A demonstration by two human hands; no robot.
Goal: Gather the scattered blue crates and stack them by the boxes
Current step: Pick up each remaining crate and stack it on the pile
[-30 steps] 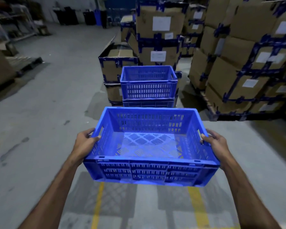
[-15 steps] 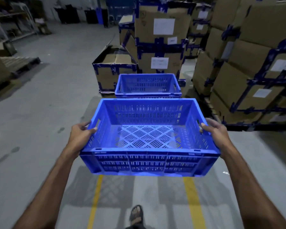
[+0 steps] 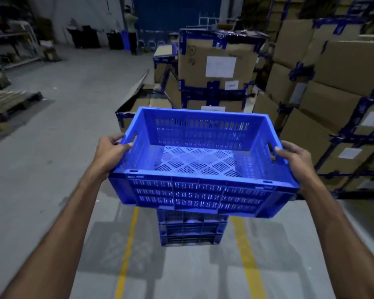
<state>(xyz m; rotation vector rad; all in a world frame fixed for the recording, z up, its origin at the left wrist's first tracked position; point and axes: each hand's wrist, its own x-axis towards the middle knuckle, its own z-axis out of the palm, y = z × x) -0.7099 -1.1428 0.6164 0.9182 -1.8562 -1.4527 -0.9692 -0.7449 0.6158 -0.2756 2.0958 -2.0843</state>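
Fingers (image 3: 125, 145) of our left hand (image 3: 111, 153) curl over the rim of the blue crate (image 3: 201, 167), which we hold in the air above the stacked crates (image 3: 191, 230) on the floor (image 3: 52, 169). Our right hand (image 3: 297, 159) grips the opposite rim, with taped cardboard boxes (image 3: 324, 100) beyond.
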